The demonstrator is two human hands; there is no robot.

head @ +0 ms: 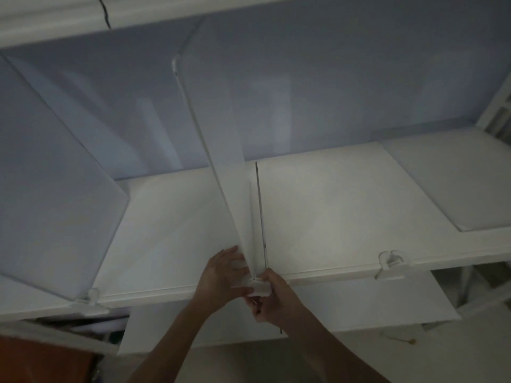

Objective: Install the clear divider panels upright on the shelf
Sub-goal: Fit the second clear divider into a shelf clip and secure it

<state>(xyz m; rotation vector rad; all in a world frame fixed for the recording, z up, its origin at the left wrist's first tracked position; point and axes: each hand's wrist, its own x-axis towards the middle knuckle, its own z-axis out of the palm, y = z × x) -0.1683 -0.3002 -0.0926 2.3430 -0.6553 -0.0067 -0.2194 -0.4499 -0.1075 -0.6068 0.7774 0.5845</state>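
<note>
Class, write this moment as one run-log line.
step: seating middle divider panel | left hand steadying its base | right hand gripping clip at shelf edge

Your shot's pretty dim overall, greyish-blue and a bit grainy. The brightest patch sits on the shelf (318, 205) surface right of centre, with a soft pale sheen on the back wall (276, 106) (looks like reflection off the clear panel). Edges bend from the wide lens, corners go darker, and everything's slightly soft.
</note>
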